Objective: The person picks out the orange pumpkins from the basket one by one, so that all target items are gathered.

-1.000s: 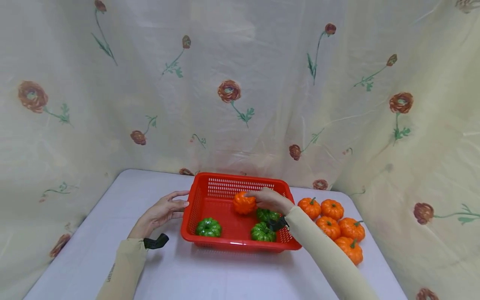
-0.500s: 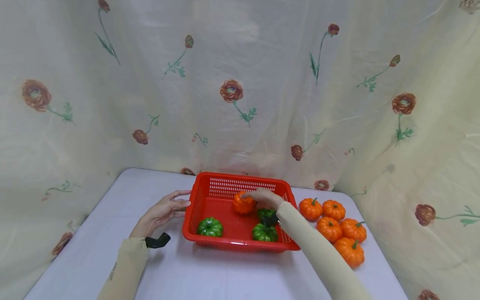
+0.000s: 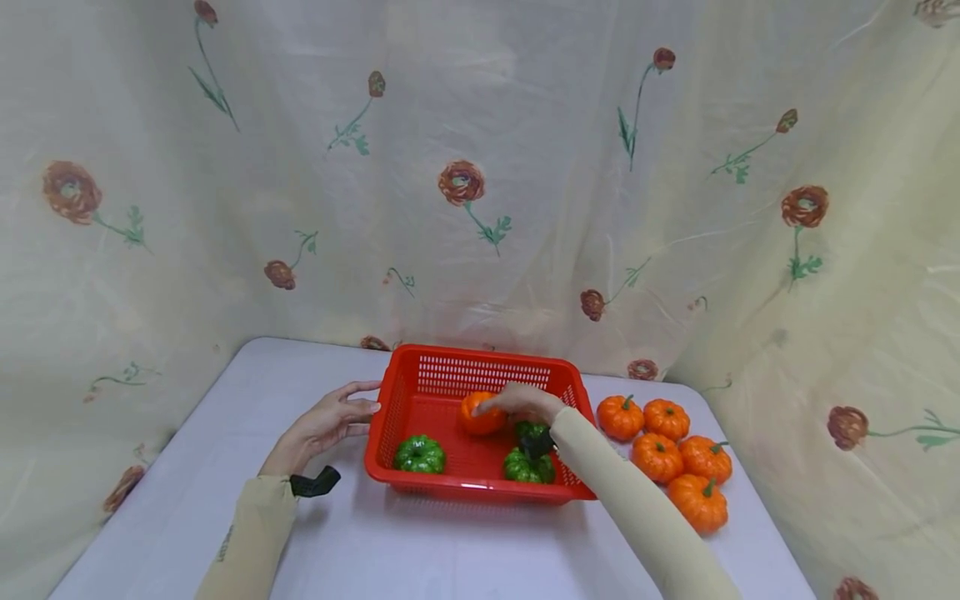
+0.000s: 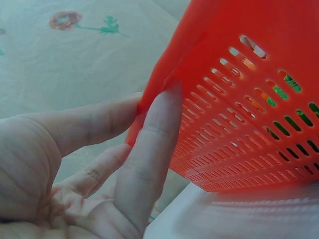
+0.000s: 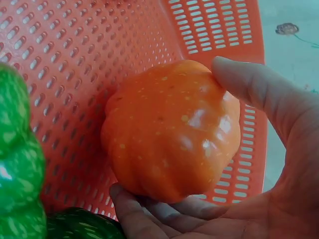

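Note:
In the head view, a red plastic basket (image 3: 468,485) with slotted walls stands on the table. My left hand (image 3: 330,423) is at its left side; the left wrist view shows thumb and fingers (image 4: 152,129) pinching the rim. Inside the basket my right hand (image 3: 525,402) grips a small orange pumpkin (image 3: 480,414), thumb on one side and fingers on the other in the right wrist view. A green pumpkin (image 3: 420,454) lies at the basket's front left. Two more green pumpkins, one at the front right (image 3: 528,467) and one partly hidden behind it (image 3: 528,430), lie beneath my right wrist.
Several orange pumpkins (image 3: 657,457) are grouped on the white table (image 3: 360,542) right of the basket, close to my right forearm. A flower-patterned curtain (image 3: 510,250) hangs behind the table and along both sides.
My right hand has lowered the orange pumpkin slightly and shifted it a little left, toward the basket's middle. My left hand stays at the rim.

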Demonstrator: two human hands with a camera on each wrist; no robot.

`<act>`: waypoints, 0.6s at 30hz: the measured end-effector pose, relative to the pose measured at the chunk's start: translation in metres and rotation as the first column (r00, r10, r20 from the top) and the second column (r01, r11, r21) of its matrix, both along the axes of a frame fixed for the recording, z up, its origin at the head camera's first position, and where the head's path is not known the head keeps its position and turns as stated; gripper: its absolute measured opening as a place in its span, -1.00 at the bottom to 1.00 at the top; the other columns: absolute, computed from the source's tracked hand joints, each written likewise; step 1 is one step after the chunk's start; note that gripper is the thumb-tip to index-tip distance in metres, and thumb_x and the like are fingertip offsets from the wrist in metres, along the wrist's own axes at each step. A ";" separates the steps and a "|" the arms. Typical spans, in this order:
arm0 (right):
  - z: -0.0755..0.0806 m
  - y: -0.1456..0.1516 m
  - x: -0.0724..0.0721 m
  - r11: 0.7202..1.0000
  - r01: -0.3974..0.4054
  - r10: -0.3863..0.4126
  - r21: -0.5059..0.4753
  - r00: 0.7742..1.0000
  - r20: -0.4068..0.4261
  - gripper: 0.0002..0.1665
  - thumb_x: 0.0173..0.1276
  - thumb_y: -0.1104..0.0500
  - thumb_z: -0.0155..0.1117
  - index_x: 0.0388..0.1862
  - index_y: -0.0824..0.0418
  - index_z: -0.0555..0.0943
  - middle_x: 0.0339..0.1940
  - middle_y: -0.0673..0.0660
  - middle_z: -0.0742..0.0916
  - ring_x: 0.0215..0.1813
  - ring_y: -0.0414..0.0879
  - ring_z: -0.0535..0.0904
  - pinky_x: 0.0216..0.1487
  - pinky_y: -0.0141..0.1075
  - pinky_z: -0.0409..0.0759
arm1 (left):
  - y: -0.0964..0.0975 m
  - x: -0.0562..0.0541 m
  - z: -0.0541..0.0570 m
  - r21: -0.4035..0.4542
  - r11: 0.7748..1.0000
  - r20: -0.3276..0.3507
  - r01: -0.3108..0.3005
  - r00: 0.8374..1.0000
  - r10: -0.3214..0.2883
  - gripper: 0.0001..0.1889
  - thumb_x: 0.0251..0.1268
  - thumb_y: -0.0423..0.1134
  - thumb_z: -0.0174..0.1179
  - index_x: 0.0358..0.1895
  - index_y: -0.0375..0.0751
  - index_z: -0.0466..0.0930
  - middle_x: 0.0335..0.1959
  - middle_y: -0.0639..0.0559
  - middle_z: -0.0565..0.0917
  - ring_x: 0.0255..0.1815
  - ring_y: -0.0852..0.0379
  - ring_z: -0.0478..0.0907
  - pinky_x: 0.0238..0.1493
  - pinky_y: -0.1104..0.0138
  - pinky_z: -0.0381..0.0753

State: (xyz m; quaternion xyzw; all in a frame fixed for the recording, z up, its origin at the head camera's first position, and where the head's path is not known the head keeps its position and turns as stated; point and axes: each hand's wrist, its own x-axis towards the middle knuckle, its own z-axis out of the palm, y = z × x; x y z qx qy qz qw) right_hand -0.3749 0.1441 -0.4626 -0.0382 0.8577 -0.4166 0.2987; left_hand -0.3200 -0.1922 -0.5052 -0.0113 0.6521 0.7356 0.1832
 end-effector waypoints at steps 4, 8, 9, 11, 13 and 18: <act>-0.002 -0.001 0.003 0.998 -0.044 0.044 0.038 0.999 -0.007 -0.60 0.11 -0.08 0.45 -0.42 0.15 0.48 -0.44 0.02 0.50 -0.31 -0.08 0.40 -0.12 -0.18 0.53 | 0.001 0.001 0.000 -0.005 1.000 0.006 -0.004 1.000 0.004 -0.32 0.28 -0.19 0.26 0.44 -0.06 0.20 0.19 -0.18 0.54 -0.07 0.03 0.68 0.00 0.17 0.68; -0.003 -0.001 0.007 0.996 -0.077 0.076 0.046 0.997 0.016 -0.54 0.14 -0.12 0.42 -0.31 0.19 0.47 -0.36 0.06 0.54 -0.23 -0.04 0.43 -0.06 -0.16 0.50 | 0.001 0.002 -0.001 -0.001 1.000 0.007 0.003 1.000 -0.003 -0.32 0.29 -0.20 0.25 0.45 -0.07 0.19 0.19 -0.16 0.55 -0.07 0.03 0.68 0.01 0.17 0.68; -0.003 -0.001 0.008 0.996 -0.075 0.074 0.047 0.997 0.022 -0.50 0.14 -0.14 0.41 -0.25 0.19 0.46 -0.32 0.07 0.54 -0.19 -0.03 0.44 -0.02 -0.15 0.51 | 0.000 0.002 -0.002 0.001 1.000 0.007 0.006 1.000 -0.006 -0.31 0.29 -0.20 0.25 0.45 -0.07 0.19 0.18 -0.15 0.56 -0.07 0.04 0.68 0.01 0.17 0.68; -0.004 -0.001 0.010 0.997 -0.071 0.070 0.041 0.997 0.040 -0.46 0.16 -0.16 0.40 -0.20 0.21 0.44 -0.29 0.09 0.54 -0.17 -0.02 0.44 0.01 -0.14 0.53 | 0.000 0.001 -0.002 0.013 1.000 0.008 0.015 1.000 -0.015 -0.32 0.29 -0.21 0.25 0.45 -0.07 0.19 0.15 -0.13 0.58 -0.07 0.03 0.68 0.02 0.16 0.68; -0.004 -0.001 0.011 0.998 -0.056 0.055 0.037 0.998 0.043 -0.46 0.16 -0.17 0.41 -0.21 0.20 0.42 -0.30 0.08 0.52 -0.20 -0.03 0.44 0.00 -0.15 0.57 | -0.001 0.000 -0.002 0.017 0.999 0.000 0.028 1.000 -0.028 -0.32 0.30 -0.21 0.24 0.45 -0.07 0.18 0.12 -0.10 0.59 -0.08 0.04 0.68 0.03 0.15 0.67; -0.005 -0.002 0.011 0.994 -0.101 0.101 0.048 0.995 0.010 -0.55 0.19 -0.12 0.40 -0.43 0.17 0.44 -0.51 0.07 0.45 -0.45 -0.06 0.32 -0.27 -0.29 0.51 | -0.002 -0.001 -0.002 0.020 0.999 -0.012 0.038 0.999 -0.038 -0.32 0.30 -0.21 0.24 0.45 -0.07 0.19 0.08 -0.06 0.62 -0.08 0.04 0.68 0.02 0.16 0.68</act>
